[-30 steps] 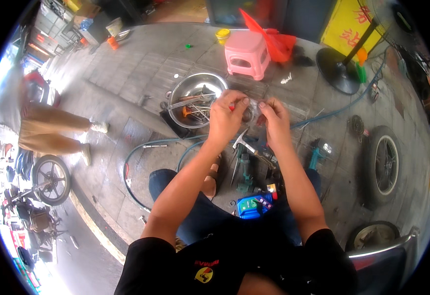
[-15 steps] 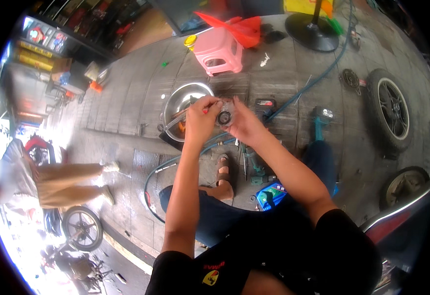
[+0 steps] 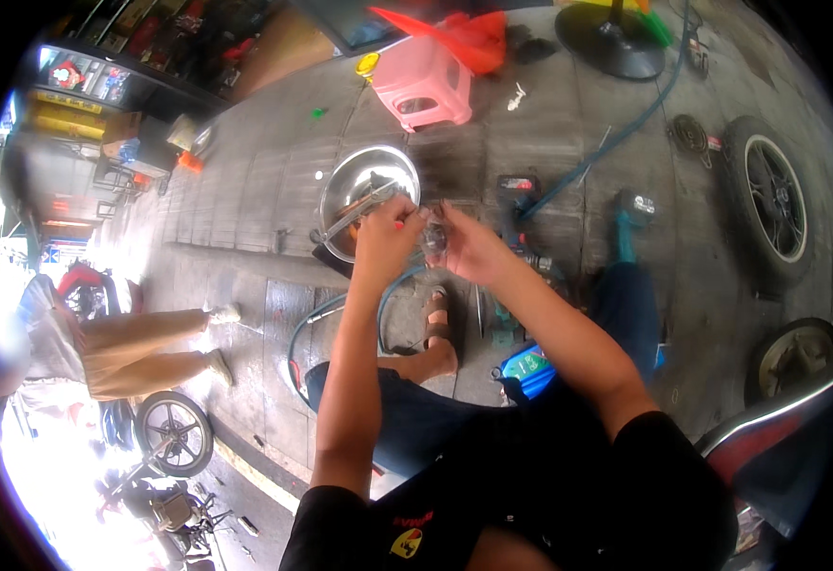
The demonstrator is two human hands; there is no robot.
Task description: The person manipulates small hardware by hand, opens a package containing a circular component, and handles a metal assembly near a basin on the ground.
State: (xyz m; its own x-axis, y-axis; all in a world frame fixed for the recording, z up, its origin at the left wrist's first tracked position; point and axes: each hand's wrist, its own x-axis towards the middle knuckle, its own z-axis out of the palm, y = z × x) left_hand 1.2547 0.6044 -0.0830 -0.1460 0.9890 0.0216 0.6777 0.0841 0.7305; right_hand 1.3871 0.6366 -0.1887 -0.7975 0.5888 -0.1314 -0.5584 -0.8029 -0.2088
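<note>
Beside the bowl [image 3: 345,181], the left hand [image 3: 387,236] and right hand [image 3: 473,249] hold a dark part [image 3: 433,238], each grip nearly closed on it. Its ring face, clear half a second ago, has turned away; handling seems unfinished. Tools [image 3: 364,206] fill the bowl's lower side, one overlapping the rim.

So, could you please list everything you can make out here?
Round metal basin: one, silver, upper middle
Boxy plastic stool: one, pink, top
Thin sheet: one, red, beside stool
Round tub: one, yellow, by stool
Round stand base: one, black, upper right
Long hose: one, blue, upper right
Tyred wheels: two, black, far right
Power tool: at least one, teal, mid-right
Plastic container: one, blue, lower middle
Spoked motorcycle wheel: one, black, lower left
Bystander: one, tan-trousered, left
Small part: one, dark grey, centre
Left hand: one, bare, beside part
Right hand: one, bare, holding part
</note>
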